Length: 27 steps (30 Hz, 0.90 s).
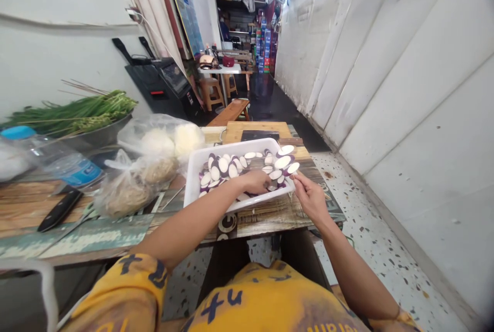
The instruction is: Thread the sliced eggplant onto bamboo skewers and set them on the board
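A white plastic tray (192, 188) on the table holds many oval, purple-skinned eggplant slices (223, 165) with pale cut faces. My left hand (257, 181) reaches down into the right part of the tray, fingers curled among the slices. What its fingertips grip is hidden. At the tray's right edge, my right hand (311, 198) is closed in a pinch on a skewer of eggplant slices (284, 162). These slices fan out above the tray's right corner; the stick itself hardly shows.
Behind the tray lie a wooden cutting board (257, 128) and a dark-bladed cleaver (260, 135). To the left are tied plastic bags (129, 188), a black-handled knife (60, 209), a water bottle (71, 164) and a bowl of greens (85, 116). A white wall (386, 64) runs along the right.
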Each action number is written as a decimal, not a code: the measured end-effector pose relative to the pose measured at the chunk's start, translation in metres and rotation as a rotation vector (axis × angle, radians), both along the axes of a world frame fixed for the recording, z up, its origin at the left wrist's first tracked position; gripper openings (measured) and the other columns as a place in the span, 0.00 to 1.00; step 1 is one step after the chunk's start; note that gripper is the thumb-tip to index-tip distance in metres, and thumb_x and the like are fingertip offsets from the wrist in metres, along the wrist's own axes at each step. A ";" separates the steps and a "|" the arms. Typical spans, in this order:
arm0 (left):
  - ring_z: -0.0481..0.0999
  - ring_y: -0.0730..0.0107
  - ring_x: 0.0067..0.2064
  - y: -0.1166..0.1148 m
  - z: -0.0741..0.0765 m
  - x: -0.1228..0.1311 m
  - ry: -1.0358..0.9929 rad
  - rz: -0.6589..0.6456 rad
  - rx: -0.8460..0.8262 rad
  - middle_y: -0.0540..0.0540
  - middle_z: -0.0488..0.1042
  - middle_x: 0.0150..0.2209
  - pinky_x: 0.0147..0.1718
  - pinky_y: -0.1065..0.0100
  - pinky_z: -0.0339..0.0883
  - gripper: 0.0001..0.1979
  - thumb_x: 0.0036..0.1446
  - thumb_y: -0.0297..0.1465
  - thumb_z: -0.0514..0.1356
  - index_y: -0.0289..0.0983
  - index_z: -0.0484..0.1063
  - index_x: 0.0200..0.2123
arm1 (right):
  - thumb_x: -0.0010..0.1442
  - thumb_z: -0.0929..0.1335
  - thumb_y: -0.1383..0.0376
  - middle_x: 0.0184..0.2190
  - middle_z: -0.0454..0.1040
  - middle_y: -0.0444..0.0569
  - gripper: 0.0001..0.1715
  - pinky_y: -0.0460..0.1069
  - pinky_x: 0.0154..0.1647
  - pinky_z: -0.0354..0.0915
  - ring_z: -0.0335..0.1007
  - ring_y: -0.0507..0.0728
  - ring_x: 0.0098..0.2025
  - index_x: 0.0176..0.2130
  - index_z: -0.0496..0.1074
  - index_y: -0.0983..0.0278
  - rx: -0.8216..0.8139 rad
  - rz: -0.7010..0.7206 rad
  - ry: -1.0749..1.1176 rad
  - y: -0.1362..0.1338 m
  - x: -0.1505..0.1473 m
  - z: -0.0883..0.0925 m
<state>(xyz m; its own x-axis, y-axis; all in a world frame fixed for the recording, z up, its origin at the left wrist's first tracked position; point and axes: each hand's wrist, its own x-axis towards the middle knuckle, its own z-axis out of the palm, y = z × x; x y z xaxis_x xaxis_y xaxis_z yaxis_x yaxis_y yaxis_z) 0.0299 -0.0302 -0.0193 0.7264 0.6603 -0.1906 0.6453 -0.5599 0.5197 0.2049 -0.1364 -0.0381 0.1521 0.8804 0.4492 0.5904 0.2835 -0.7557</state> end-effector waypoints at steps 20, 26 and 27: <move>0.72 0.68 0.31 0.014 0.016 -0.017 -0.503 0.278 -0.723 0.41 0.76 0.31 0.27 0.72 0.61 0.14 0.41 0.39 0.64 0.34 0.76 0.30 | 0.58 0.61 0.61 0.34 0.77 0.50 0.17 0.48 0.34 0.67 0.72 0.56 0.35 0.41 0.74 0.65 -0.033 -0.011 0.087 -0.006 0.006 -0.008; 0.59 0.82 0.18 0.020 0.017 -0.015 -0.698 0.504 -0.696 0.50 0.66 0.19 0.17 0.76 0.52 0.13 0.44 0.36 0.64 0.32 0.76 0.30 | 0.58 0.61 0.61 0.32 0.76 0.49 0.17 0.47 0.33 0.66 0.72 0.56 0.34 0.42 0.73 0.66 -0.072 0.010 0.068 -0.010 0.003 -0.006; 0.58 0.82 0.18 0.021 0.018 -0.015 -0.716 0.528 -0.705 0.51 0.65 0.18 0.16 0.77 0.51 0.12 0.43 0.35 0.65 0.32 0.76 0.29 | 0.58 0.61 0.61 0.32 0.76 0.49 0.17 0.47 0.33 0.66 0.72 0.56 0.34 0.42 0.73 0.66 -0.074 0.015 0.068 -0.011 0.003 -0.006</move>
<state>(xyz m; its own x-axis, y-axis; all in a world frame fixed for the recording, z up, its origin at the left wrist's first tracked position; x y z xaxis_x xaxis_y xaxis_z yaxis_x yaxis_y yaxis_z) 0.0146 -0.0095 -0.0016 0.4803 0.8265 -0.2936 0.1411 0.2575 0.9559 0.2082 -0.1473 -0.0440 0.1664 0.9132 0.3720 0.5334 0.2340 -0.8128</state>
